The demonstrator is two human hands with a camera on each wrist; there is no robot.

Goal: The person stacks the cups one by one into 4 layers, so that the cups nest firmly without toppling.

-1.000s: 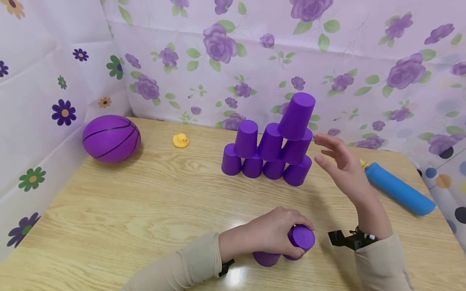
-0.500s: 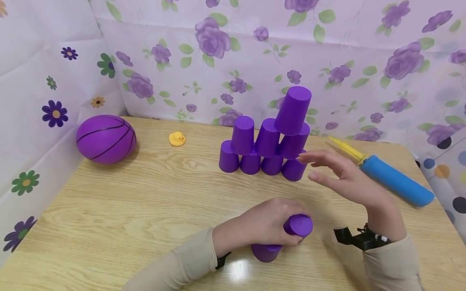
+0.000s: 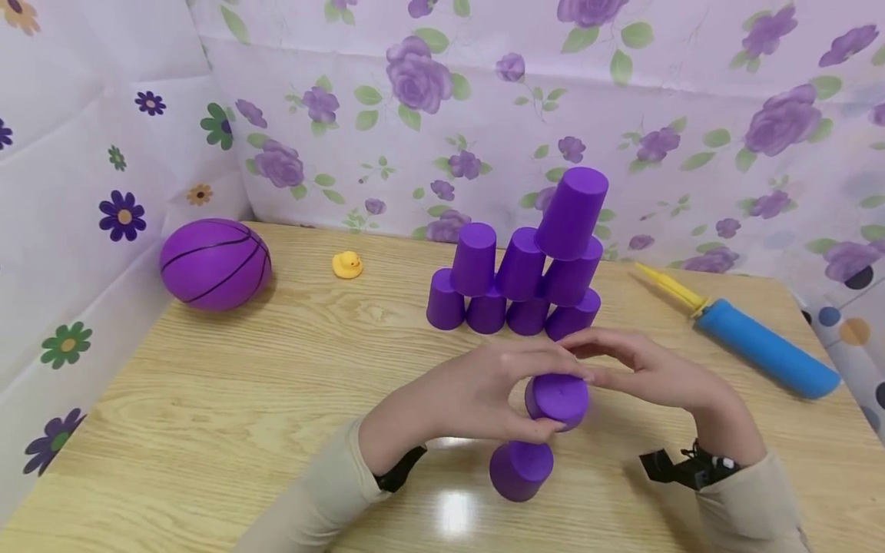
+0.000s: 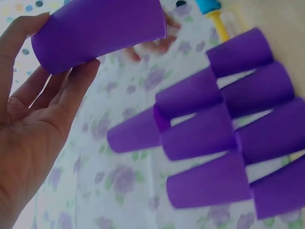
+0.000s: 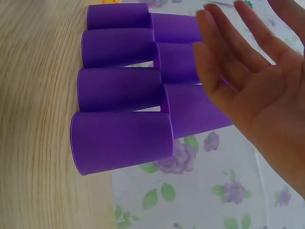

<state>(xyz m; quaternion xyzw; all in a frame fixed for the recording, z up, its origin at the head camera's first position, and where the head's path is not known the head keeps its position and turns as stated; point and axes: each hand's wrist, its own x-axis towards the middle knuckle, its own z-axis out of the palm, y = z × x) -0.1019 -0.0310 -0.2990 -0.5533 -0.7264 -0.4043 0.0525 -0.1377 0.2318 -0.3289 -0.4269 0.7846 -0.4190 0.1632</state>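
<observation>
My left hand [image 3: 484, 388] pinches an upside-down purple cup [image 3: 558, 403] between thumb and fingers, raised in front of the stack; the left wrist view shows that cup [image 4: 100, 33] from the side. My right hand [image 3: 650, 372] is open, its fingertips right beside the held cup in the head view. In the right wrist view, its loosely bent fingers [image 5: 224, 57] hold nothing. Behind both hands stands a stack of upside-down purple cups [image 3: 475, 259]: several at the bottom, three above, and a single top cup [image 3: 574, 211] at the right. Another purple cup [image 3: 520, 472] stands near me.
On the wooden table [image 3: 276, 399], a purple ball [image 3: 216, 265] and a yellow rubber duck [image 3: 347, 265] are at the back left. A blue hand pump [image 3: 767, 349] with a yellow end lies at the right. Flowered cloth [image 3: 387, 138] hangs behind.
My left hand has picked up the cup from beside the near one and moved it forward. My right hand has come down from beside the stack towards the held cup.
</observation>
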